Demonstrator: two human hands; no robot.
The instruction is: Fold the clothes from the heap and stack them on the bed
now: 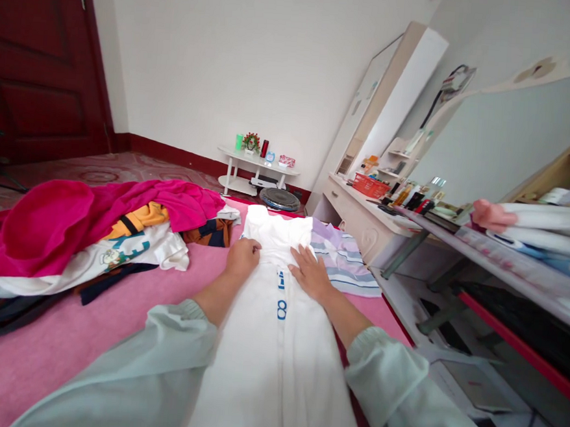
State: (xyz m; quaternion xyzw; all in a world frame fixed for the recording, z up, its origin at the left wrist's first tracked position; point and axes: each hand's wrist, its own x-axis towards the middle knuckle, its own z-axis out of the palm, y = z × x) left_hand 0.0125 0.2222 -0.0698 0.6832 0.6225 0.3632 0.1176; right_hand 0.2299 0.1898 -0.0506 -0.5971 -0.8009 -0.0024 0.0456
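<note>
A white garment with blue print lies folded lengthwise down a pink bed cover. My left hand rests on its left edge with the fingers curled, pinching the white cloth. Flat on the garment's right side lies my right hand, its fingers stretched out and pressing the cloth. Both forearms wear pale green sleeves.
A heap of clothes with a magenta piece on top lies at the left. A striped garment sits right of the white one. A dresser and a cluttered desk stand right; a small white stand is by the far wall.
</note>
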